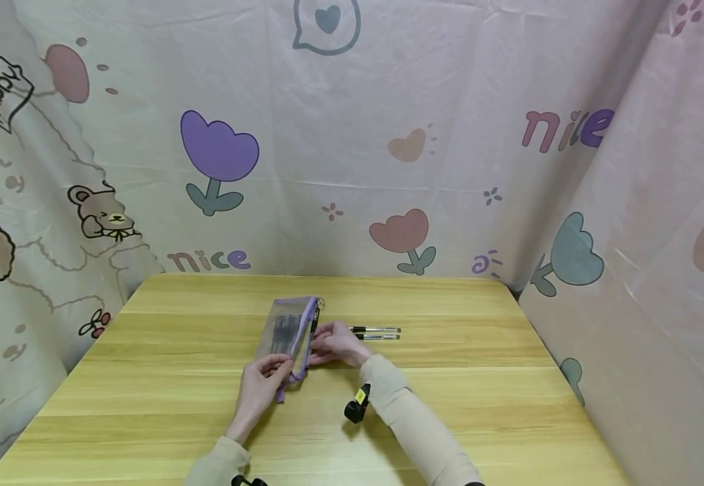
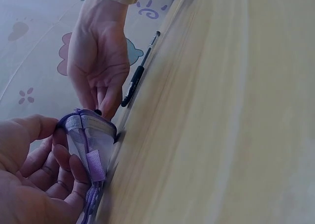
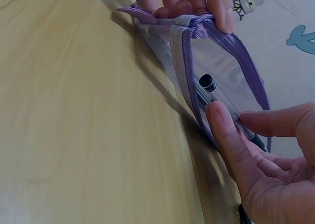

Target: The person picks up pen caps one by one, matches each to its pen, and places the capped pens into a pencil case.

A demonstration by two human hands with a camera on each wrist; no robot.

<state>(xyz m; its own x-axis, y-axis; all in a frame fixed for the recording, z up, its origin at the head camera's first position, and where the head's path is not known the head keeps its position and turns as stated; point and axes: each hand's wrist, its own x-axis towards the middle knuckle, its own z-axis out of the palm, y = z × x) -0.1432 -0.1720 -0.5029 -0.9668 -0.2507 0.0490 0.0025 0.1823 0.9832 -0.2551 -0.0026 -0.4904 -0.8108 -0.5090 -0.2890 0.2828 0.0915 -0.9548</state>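
A see-through zip pencil pouch (image 1: 271, 322) with purple trim lies on the table, several dark pens (image 1: 285, 334) showing through its side. My left hand (image 1: 260, 386) pinches the near end of its rim between thumb and fingers. In the right wrist view the purple zip edge (image 3: 248, 66) is spread apart, so the mouth gapes. At that mouth my right hand (image 1: 338, 343) holds a pen (image 3: 224, 98) between thumb and fingers, its dark end cap reaching inside the opening.
Two pens (image 1: 382, 337) with clear barrels and black grips lie side by side on the wooden table (image 1: 479, 378), just right of my right hand. A patterned curtain (image 1: 327, 135) hangs behind the table and along both sides. A black wrist camera (image 1: 355, 409) hangs under the right sleeve.
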